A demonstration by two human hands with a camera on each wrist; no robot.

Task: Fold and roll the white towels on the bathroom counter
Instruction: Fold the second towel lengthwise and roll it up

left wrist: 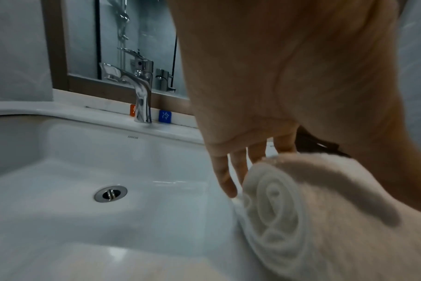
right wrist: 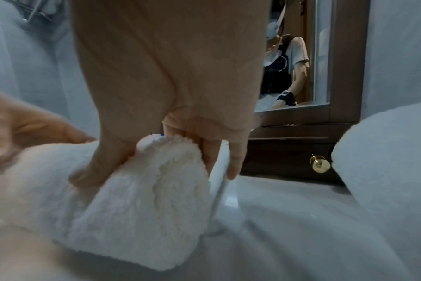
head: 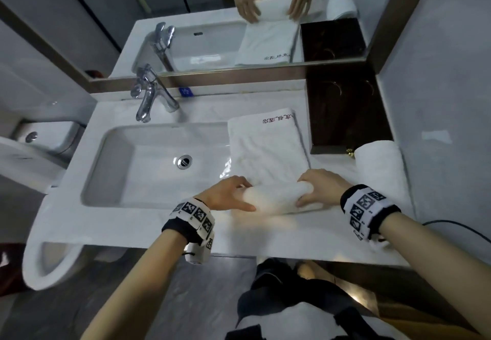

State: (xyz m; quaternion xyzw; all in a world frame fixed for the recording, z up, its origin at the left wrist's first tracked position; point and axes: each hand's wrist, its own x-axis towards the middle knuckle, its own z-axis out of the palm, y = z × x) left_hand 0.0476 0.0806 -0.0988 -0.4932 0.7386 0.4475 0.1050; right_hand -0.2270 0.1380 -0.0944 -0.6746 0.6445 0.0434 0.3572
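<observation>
A white towel (head: 265, 145), folded into a long strip, lies on the counter (head: 265, 236) right of the sink, with printed characters at its far end. Its near end is wound into a thick roll (head: 276, 197); the spiral end (left wrist: 276, 209) faces the sink. My left hand (head: 231, 193) grips the roll's left end, fingers (left wrist: 225, 178) behind it and thumb over the near side. My right hand (head: 316, 187) grips the right end (right wrist: 142, 199) the same way. A second white towel (head: 380, 167), fully rolled, lies at the far right (right wrist: 385, 161).
The sink basin (head: 148, 164) and chrome faucet (head: 148, 95) are to the left of the towel. A dark wooden box (head: 345, 111) with a brass knob (right wrist: 321, 164) stands behind the rolled towel. A mirror (head: 212, 21) backs the counter. A toilet (head: 47, 137) sits at far left.
</observation>
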